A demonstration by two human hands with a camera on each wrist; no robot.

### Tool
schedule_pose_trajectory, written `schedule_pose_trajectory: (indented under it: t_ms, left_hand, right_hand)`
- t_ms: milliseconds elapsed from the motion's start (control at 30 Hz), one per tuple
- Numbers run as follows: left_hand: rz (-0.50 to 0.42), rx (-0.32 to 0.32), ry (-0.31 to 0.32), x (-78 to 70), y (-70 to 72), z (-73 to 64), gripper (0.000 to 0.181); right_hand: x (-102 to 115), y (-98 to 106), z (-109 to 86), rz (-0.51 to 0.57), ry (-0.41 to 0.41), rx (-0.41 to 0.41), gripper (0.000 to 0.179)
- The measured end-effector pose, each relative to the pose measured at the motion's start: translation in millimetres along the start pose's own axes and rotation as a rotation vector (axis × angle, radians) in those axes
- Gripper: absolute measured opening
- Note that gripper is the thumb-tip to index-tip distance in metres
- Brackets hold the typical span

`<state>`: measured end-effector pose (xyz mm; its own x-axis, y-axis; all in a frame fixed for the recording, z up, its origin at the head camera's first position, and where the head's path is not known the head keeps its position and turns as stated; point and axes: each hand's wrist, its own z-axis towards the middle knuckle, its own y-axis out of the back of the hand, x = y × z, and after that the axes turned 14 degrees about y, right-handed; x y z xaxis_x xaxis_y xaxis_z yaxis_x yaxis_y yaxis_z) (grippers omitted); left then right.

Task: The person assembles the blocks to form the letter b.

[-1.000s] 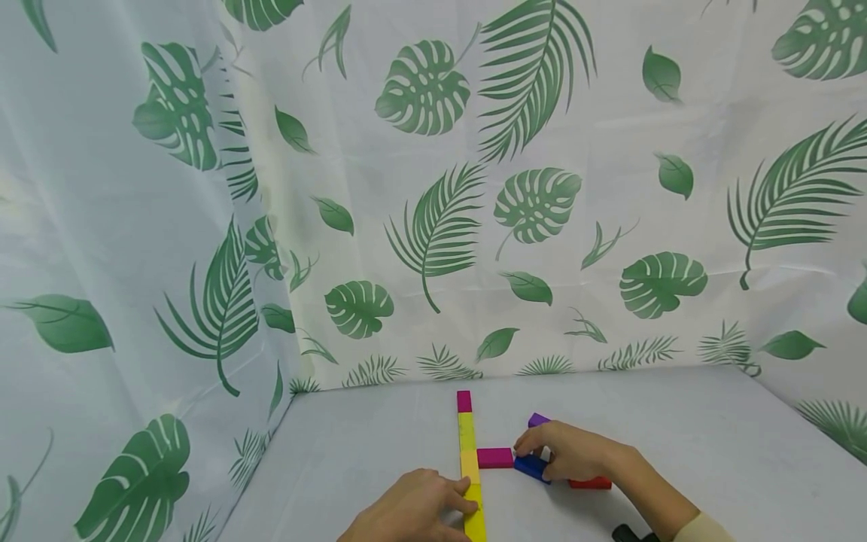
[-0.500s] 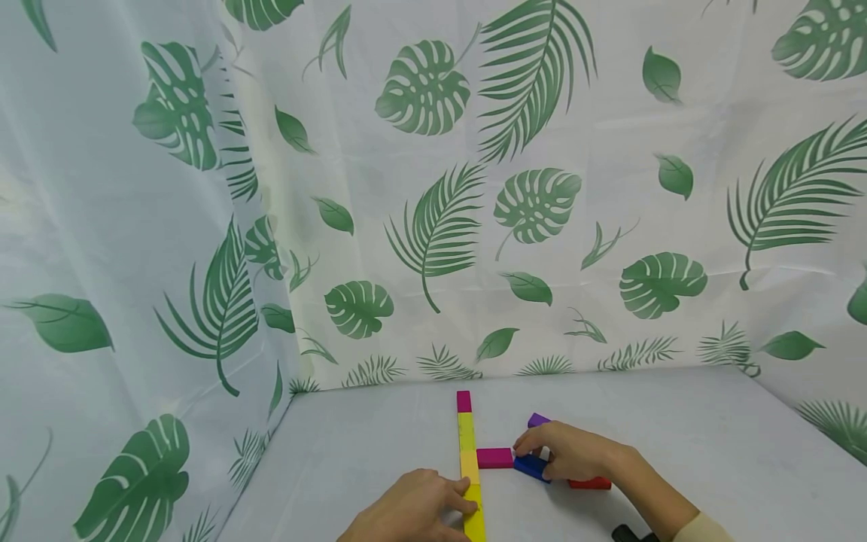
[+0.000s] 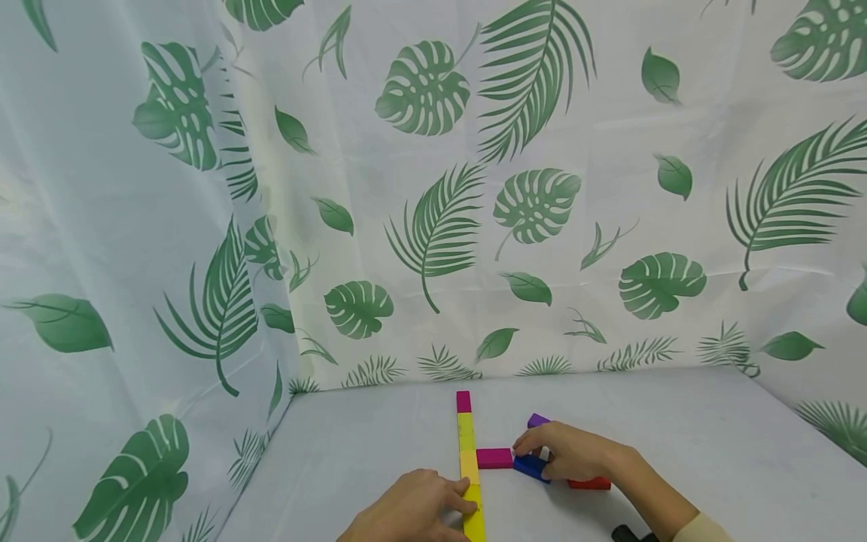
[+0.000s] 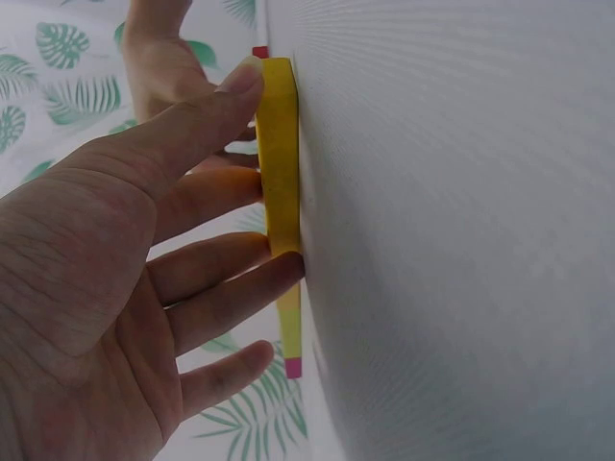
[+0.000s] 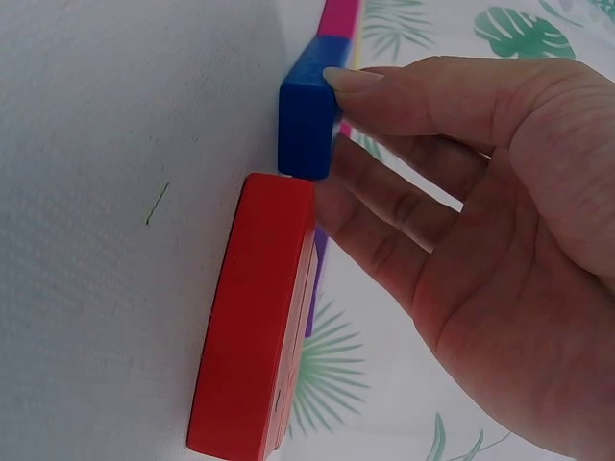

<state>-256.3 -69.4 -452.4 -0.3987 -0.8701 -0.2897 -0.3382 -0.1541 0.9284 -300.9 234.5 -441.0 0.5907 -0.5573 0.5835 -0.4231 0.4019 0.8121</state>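
Note:
A straight row of yellow blocks (image 3: 466,430) lies on the white surface in the head view, with a magenta block (image 3: 463,401) at its far end. My left hand (image 3: 423,503) rests along the row's left side; its thumb and fingertips touch the near yellow blocks (image 4: 280,144), fingers fairly straight. Another magenta block (image 3: 495,458) points right from the row. At its right end lies a blue block (image 3: 531,468), slightly angled, which my right hand (image 3: 576,450) pinches between thumb and fingers. In the right wrist view the blue block's end nearly meets a red block (image 5: 252,317).
Behind my right hand lies a purple block (image 3: 538,420), partly hidden. A dark object (image 3: 626,533) is cut off at the bottom edge, beside the right sleeve (image 3: 704,528). Leaf-printed curtains (image 3: 433,226) close off the back and sides of the white surface.

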Motion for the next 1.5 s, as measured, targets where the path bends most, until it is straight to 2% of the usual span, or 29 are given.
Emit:
schedule_pose_trajectory:
  t_ms: [567,667,767,933,1067,1167,1300,1500]
  left_hand:
    - [0.001,0.006,0.007,1.4,0.2,-0.8,0.037]
    - [0.005,0.008,0.007,1.6,0.5,-0.5,0.037]
    - [0.000,0.015,0.008,2.0,0.5,0.1,0.037]
    - [-0.014,0.021,0.014,2.0,0.3,1.3,0.036]
    - [-0.030,0.023,0.032,2.8,0.2,0.9,0.037]
    - [-0.026,0.025,0.034,2.7,-0.3,0.8,0.037]
    - [-0.029,0.033,0.032,2.3,-0.9,1.3,0.036]
    - [-0.051,0.035,0.056,3.0,-0.4,0.8,0.037]
  right_hand:
    - [2.4,1.7,-2.2,-0.009,0.001,-0.016,0.038]
    - [0.8,4.0,-2.8,-0.025,0.004,-0.053,0.038]
    - [-1.8,8.4,-5.5,-0.072,0.027,-0.128,0.039]
    - [-6.8,18.5,-19.6,-0.125,0.055,-0.290,0.040]
    - [-9.9,27.0,-36.0,-0.139,0.030,-0.368,0.042]
    - [-12.7,32.2,-49.6,-0.152,0.003,-0.386,0.043]
    - [-15.6,37.8,-66.8,-0.112,-0.048,-0.381,0.046]
    - [-21.4,41.9,-78.7,-0.039,-0.115,-0.383,0.047]
